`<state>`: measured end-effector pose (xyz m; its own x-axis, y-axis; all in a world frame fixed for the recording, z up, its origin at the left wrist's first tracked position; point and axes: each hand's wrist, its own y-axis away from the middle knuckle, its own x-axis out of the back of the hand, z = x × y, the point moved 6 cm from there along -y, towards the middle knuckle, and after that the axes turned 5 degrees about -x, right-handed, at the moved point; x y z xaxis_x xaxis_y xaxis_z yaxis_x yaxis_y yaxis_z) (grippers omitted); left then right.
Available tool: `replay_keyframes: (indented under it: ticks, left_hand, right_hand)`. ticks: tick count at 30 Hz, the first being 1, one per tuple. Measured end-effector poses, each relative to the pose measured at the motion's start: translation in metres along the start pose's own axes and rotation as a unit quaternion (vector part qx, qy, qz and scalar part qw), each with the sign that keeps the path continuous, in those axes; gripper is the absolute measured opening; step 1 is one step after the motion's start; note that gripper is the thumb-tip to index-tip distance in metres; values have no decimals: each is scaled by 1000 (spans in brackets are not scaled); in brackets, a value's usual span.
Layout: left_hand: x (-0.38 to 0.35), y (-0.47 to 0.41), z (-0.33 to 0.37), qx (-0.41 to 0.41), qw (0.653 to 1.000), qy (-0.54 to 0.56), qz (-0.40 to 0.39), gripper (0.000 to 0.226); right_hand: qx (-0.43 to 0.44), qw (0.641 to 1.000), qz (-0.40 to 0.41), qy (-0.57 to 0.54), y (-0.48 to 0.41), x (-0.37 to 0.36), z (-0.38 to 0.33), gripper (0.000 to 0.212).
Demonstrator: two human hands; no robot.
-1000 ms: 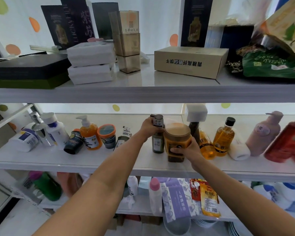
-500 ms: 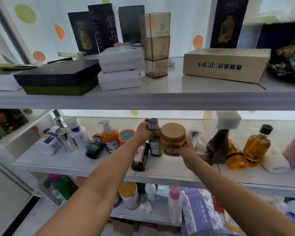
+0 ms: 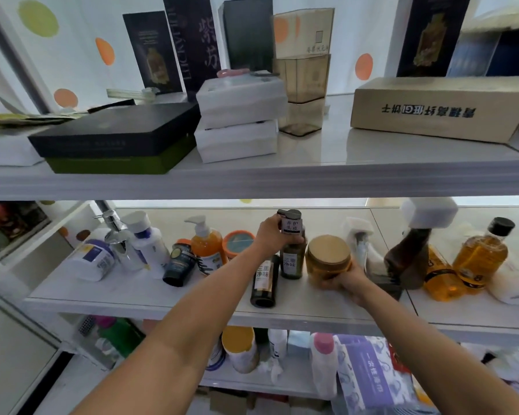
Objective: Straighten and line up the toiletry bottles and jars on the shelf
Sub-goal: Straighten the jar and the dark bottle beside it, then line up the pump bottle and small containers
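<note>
My left hand (image 3: 271, 236) grips the neck of an upright dark pump bottle (image 3: 292, 259) on the middle shelf (image 3: 138, 295). Right beside it stands an amber jar with a tan lid (image 3: 328, 256), and my right hand (image 3: 346, 283) holds that jar from its lower right side. A dark bottle (image 3: 265, 281) lies on its side in front of the pump bottle, under my left forearm. Further left are an orange pump bottle (image 3: 206, 250), a teal-lidded jar (image 3: 239, 241), a tipped dark tube (image 3: 179, 266) and white bottles (image 3: 149, 245).
Right of the jar lean a clear spray bottle (image 3: 363, 250), a brown bottle with a white cap (image 3: 408, 256) and two amber bottles (image 3: 480, 253). The upper shelf carries boxes, with a cardboard box (image 3: 438, 109) at right. The lower shelf holds more bottles and packets.
The view has shifted left. Both hands have carried the pump bottle and the jar slightly left along the shelf, and a dark bottle now lies tipped in front of them.
</note>
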<state>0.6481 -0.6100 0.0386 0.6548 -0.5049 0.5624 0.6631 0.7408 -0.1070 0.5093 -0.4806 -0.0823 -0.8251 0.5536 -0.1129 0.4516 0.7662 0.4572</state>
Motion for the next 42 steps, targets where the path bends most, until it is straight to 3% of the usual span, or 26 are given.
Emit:
replay_keyframes:
  ticks: [3, 7, 11, 14, 16, 18, 21, 25, 29, 34, 42]
  left_hand:
    - [2, 2, -1, 4, 1000, 4, 5, 45]
    - [0, 4, -5, 6, 1000, 11, 4, 48]
    - [1, 9, -11, 1, 1000, 13, -14, 58]
    - [4, 20, -20, -20, 999, -32, -40, 73]
    - [7, 25, -29, -34, 995, -79, -48, 81]
    - [10, 33, -36, -51, 989, -128, -49, 81]
    - [18, 42, -46, -86, 978, -190, -28, 77]
    - [36, 59, -61, -102, 969, -226, 7, 75]
    - [56, 83, -79, -99, 968, -230, 14, 72]
    - [94, 108, -92, -51, 968, -239, 67, 71]
    - [132, 130, -108, 43, 964, -247, 85, 77]
  right_hand:
    - [14, 1000, 16, 3, 16, -7, -14, 97]
    - [62, 995, 42, 61, 28, -4, -32, 116]
    - [128, 972, 74, 185, 45, -9, -49, 116]
    - [208, 904, 119, 355, 54, -22, -60, 109]
    - [305, 817, 172, 458, 62, -36, -66, 97]
    - [418, 725, 222, 501, 75, -54, -66, 82]
    - [493, 669, 215, 514, 94, -90, -57, 67]
    - [488, 652, 88, 574, 98, -147, -34, 73]
    - [350, 673, -20, 652, 83, -184, -12, 105]
    - [258, 697, -22, 669, 66, -200, -11, 119]
    - [235, 705, -22, 669, 63, -218, -21, 117]
